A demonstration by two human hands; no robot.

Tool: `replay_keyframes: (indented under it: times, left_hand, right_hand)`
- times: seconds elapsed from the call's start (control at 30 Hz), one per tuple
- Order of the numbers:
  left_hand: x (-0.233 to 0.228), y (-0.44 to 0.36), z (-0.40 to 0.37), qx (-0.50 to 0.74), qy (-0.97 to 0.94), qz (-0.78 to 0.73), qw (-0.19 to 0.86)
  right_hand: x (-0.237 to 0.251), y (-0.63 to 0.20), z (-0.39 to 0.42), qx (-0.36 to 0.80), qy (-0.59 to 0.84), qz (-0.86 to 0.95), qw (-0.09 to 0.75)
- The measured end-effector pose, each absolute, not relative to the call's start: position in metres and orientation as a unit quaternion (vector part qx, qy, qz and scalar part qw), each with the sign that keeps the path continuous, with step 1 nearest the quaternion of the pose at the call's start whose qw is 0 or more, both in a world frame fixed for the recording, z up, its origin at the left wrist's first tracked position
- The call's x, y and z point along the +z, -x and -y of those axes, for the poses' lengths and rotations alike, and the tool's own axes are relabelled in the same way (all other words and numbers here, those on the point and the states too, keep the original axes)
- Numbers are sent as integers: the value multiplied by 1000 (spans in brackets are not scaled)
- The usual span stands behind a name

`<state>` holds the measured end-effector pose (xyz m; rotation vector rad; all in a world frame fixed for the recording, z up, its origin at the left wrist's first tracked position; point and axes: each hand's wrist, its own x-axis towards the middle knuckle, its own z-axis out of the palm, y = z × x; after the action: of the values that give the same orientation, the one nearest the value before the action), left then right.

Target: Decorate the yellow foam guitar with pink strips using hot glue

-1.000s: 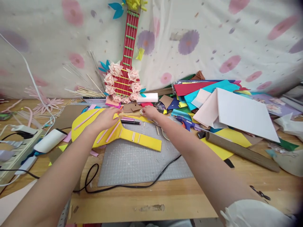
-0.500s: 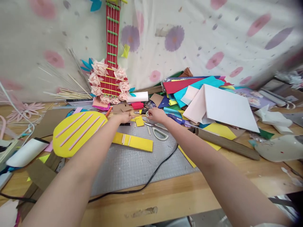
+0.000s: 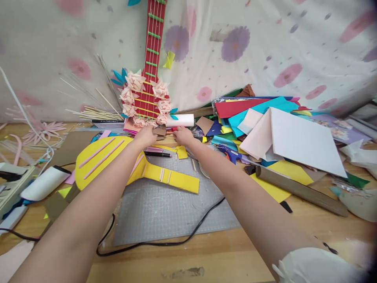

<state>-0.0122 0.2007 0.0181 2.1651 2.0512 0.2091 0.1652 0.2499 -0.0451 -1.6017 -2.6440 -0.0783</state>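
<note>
My left hand (image 3: 146,136) is at the back of the grey cutting mat (image 3: 165,220), its fingertips against brown cardboard scraps (image 3: 160,131). Whether it grips one is hidden. To its right, my right hand (image 3: 183,136) reaches down beside a small red piece (image 3: 174,128). Its fingers are bent, and anything between them is hidden. Under my left forearm lies a yellow guitar-shaped cutout (image 3: 179,179) with pink strips on its body. A black marker (image 3: 158,154) and a small yellow scrap (image 3: 182,152) lie just in front of the hands. Scissors (image 3: 204,170) are partly covered by my right forearm.
A red paper guitar (image 3: 145,100) with pink flowers leans on the curtain. Coloured sheets (image 3: 246,108) and a white board (image 3: 304,141) pile up at right, near a blue glue gun (image 3: 229,154). A black cable (image 3: 182,239) crosses the mat.
The view has shifted left, so things appear further right. Both hands have moved back into the scraps; my right hand has left the black-and-yellow item and is now by the red piece.
</note>
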Motion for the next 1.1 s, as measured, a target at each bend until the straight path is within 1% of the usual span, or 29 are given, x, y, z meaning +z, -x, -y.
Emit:
replay_keyframes:
  times: [0.13, 0.3, 0.37, 0.43, 0.5, 0.53, 0.67, 0.73, 0.8, 0.9, 1.0, 1.1]
  left_hand:
    - [22, 23, -194, 110, -722, -680, 65]
    - [27, 22, -186, 153, -726, -667, 71]
    - [29, 19, -182, 164, -725, -664, 78]
    - [31, 16, -178, 169, -724, -663, 88]
    - [30, 14, -175, 178, -723, -660, 99]
    - [28, 12, -174, 185, -721, -659, 107]
    - [18, 3, -170, 203, -719, -645, 159]
    - [13, -6, -165, 200, -723, -637, 177]
    - [8, -18, -159, 181, -736, -626, 182]
    - [-2, -37, -149, 125, -784, -581, 179]
    - [-13, -52, -141, 59, -817, -554, 150]
    - [-19, -61, -135, 26, -806, -580, 112]
  right_hand:
    - [-44, -164, -261, -36, 530, 847, 3]
    - [-38, -164, -267, -16, 508, 859, -57]
    - [-33, -166, -267, 5, 493, 869, -50]
    - [-25, -172, -265, 42, 489, 871, -11]
    - [-16, -181, -260, 117, 506, 854, 27]
    - [-11, -186, -256, 172, 520, 836, 37]
    - [6, -208, -232, 451, 532, 717, 16]
    - [11, -218, -218, 550, 520, 653, 3]
    - [11, -226, -203, 607, 509, 610, 4]
    - [5, -239, -184, 663, 476, 578, 21]
    - [-5, -253, -165, 699, 433, 566, 63]
    - [-14, -267, -149, 719, 384, 569, 103]
